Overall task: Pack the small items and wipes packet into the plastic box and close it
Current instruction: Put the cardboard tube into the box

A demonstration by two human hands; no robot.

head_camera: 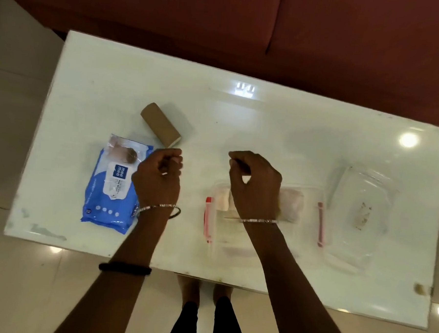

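Note:
A clear plastic box (217, 245) with pink side clips stands open near the table's front edge. Pale whitish items (291, 203) lie inside it. Its clear lid (361, 212) rests on the table to the right of the box. A blue wipes packet (113, 186) lies flat to the left, and a brown roll (161, 125) lies behind it. My left hand (159, 181) hovers beside the packet's right edge with its fingers curled closed. My right hand (257, 183) hovers over the box's back left part, fingers also curled; I see nothing in either hand.
Everything sits on a glossy white table (266, 123). A dark red sofa (321, 44) runs along its far side. Pale floor tiles surround the table, and my legs (205, 318) show below its front edge.

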